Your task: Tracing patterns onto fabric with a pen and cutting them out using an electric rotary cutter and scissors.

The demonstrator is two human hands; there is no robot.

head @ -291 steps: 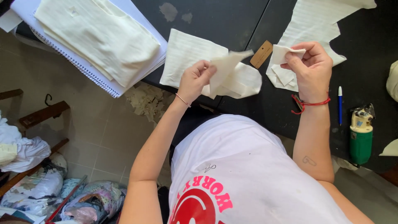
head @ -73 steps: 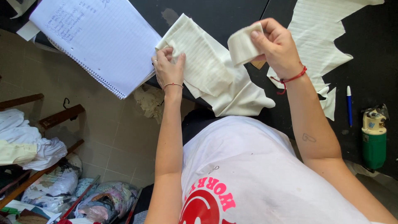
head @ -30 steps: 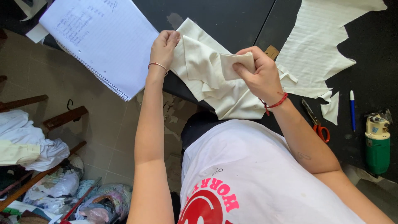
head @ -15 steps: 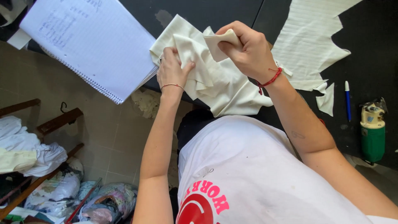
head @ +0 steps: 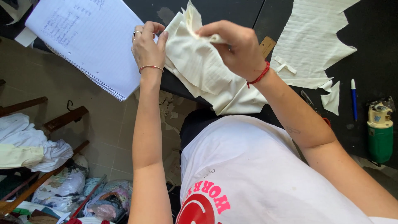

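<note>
The person stood at a black table [head: 232, 12], working a stack of cream cloth pieces [head: 199, 66] that lay at the table's near edge, at about twelve o'clock from their chest. The left hand [head: 147, 45] was closed on the stack's left edge, thumb and fingers pinching it. The right hand [head: 236, 47] was curled shut, gripping an upper layer near its top. An open spiral notebook [head: 87, 41] lay at ten o'clock, just beside the left hand. At two o'clock sat a larger ribbed cloth sheet [head: 311, 45]; a pen [head: 354, 99] and a green tool [head: 379, 132] lay at three.
</note>
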